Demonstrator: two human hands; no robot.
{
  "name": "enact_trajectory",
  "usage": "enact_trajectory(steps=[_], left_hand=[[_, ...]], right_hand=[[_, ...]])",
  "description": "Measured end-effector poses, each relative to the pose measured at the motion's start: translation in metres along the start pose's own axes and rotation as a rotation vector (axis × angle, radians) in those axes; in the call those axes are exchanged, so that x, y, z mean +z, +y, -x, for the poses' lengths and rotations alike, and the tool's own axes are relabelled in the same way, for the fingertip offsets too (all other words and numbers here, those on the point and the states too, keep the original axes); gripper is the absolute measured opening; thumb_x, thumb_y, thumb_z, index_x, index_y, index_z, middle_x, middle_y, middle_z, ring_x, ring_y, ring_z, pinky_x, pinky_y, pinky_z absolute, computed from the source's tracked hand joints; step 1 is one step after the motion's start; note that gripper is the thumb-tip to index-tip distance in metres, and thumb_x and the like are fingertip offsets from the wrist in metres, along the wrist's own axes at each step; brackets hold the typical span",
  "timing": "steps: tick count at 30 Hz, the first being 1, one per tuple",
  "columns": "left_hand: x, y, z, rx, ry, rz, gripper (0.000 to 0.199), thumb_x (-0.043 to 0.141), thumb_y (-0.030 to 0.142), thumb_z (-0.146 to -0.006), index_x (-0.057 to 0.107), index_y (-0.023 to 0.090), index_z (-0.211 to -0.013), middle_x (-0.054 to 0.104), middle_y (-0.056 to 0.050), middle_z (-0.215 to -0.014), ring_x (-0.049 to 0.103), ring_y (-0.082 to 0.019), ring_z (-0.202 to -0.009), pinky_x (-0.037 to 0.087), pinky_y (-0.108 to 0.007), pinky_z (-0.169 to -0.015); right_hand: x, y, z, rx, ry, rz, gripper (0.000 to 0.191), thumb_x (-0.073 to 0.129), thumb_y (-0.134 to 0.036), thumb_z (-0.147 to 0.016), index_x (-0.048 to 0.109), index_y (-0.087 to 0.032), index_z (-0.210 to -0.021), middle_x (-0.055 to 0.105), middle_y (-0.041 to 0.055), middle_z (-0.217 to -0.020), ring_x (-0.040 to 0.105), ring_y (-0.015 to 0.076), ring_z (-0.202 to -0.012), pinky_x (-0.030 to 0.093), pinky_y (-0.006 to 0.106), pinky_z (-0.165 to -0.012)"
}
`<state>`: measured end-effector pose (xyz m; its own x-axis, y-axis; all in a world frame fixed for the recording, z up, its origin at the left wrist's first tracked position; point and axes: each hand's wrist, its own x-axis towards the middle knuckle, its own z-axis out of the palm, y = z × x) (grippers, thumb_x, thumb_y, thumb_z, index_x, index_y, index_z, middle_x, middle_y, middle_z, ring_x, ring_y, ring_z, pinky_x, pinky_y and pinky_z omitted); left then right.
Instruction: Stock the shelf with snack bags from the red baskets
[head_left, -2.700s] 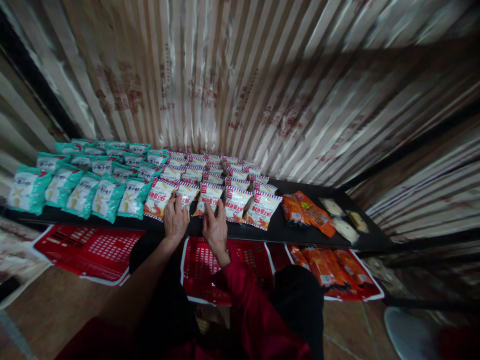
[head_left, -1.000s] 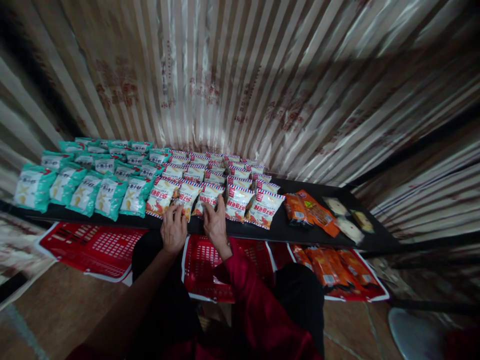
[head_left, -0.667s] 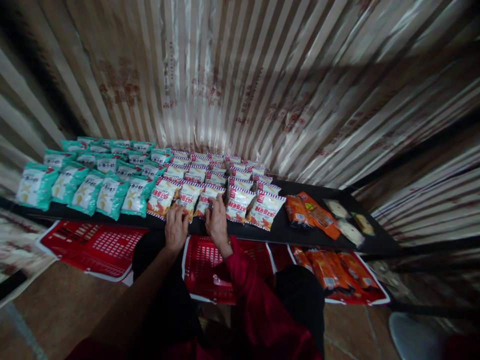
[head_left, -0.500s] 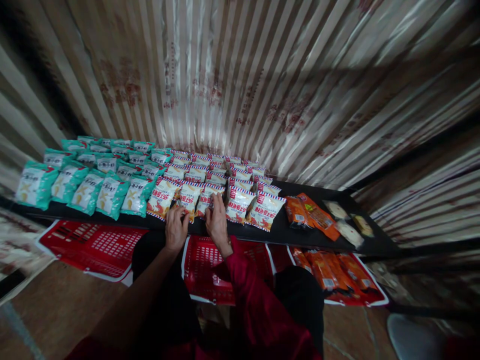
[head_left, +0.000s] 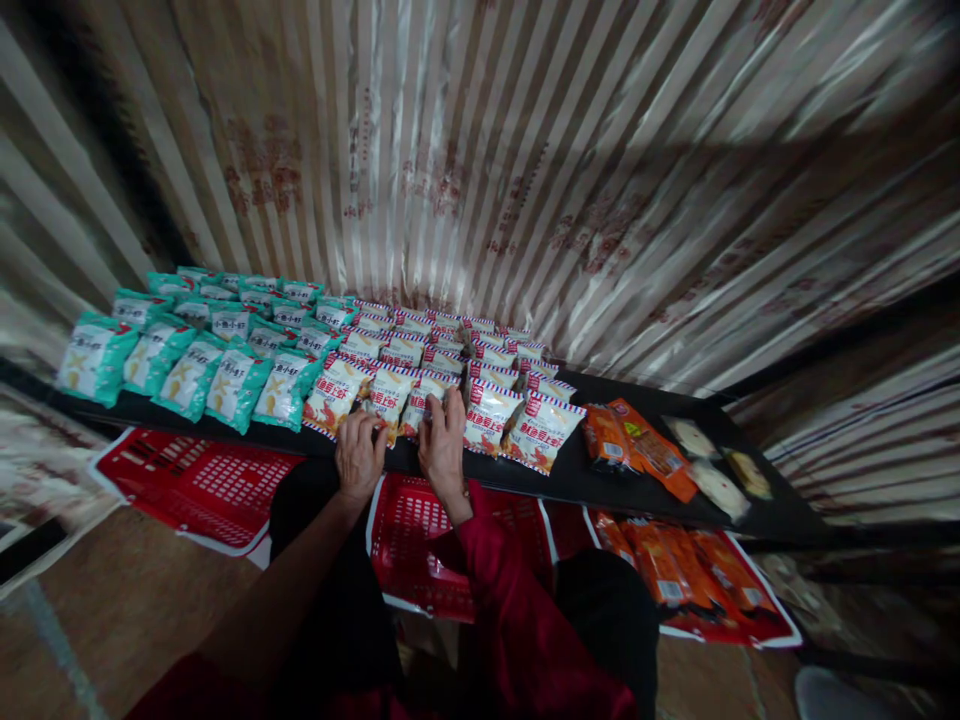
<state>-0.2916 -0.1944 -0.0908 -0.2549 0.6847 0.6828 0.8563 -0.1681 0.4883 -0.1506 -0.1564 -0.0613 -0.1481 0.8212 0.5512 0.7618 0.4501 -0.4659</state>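
At the front edge of the table [head_left: 574,476], the left hand [head_left: 360,455] has its fingertips by the lower edge of the second white packet [head_left: 391,393] from the left; whether they pinch it, I cannot tell. The right hand [head_left: 444,448] rests, fingers slightly apart, against the neighbouring third white packet [head_left: 420,398]. Both packets lie just beyond the fingers, long axes seemingly running up and away; matching rows [head_left: 403,347] stand behind.
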Motion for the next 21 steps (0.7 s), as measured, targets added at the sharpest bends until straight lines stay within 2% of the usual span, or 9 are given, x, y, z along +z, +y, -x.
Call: enact_trajectory(steps=[8,14,18,21], left_hand=[[0.003,0.001,0.001,-0.002,0.019,-0.024,0.015,0.047,0.029,-0.091,0.057,0.017,-0.095,0.06,-0.011,-0.098,0.052,-0.025,-0.101,0.043,-0.04,-0.09],[0.004,0.001,0.001,0.003,0.037,-0.024,0.015,0.05,0.029,-0.09,0.057,0.017,-0.094,0.06,-0.011,-0.097,0.053,-0.024,-0.099,0.045,-0.039,-0.088],[0.006,0.0,0.001,-0.015,0.034,0.019,0.015,0.049,0.03,-0.09,0.057,0.018,-0.094,0.06,-0.01,-0.096,0.053,-0.024,-0.1,0.044,-0.04,-0.089],[0.006,0.0,0.0,-0.034,0.033,0.044,0.017,0.048,0.031,-0.091,0.058,0.018,-0.093,0.06,-0.01,-0.095,0.054,-0.023,-0.1,0.044,-0.04,-0.089]], right_hand=[[-0.007,-0.011,-0.014,-0.112,-0.073,0.045,0.041,0.038,-0.016,-0.091,0.049,-0.013,-0.131,0.037,0.0146,-0.147,0.017,0.0249,-0.143,0.029,0.05,-0.111],[-0.005,-0.025,-0.053,-0.164,-0.178,0.106,0.042,0.039,-0.021,-0.092,0.05,-0.011,-0.131,0.047,0.0132,-0.141,0.017,0.0275,-0.142,0.025,0.046,-0.111],[0.004,-0.031,-0.078,-0.176,-0.275,0.162,0.042,0.039,-0.023,-0.093,0.05,-0.013,-0.132,0.056,0.0121,-0.132,0.024,0.0301,-0.137,0.021,0.049,-0.11],[0.012,-0.033,-0.086,-0.147,-0.29,0.19,0.039,0.04,-0.021,-0.092,0.054,-0.013,-0.128,0.059,0.0137,-0.124,0.034,0.03,-0.13,0.023,0.048,-0.107]])
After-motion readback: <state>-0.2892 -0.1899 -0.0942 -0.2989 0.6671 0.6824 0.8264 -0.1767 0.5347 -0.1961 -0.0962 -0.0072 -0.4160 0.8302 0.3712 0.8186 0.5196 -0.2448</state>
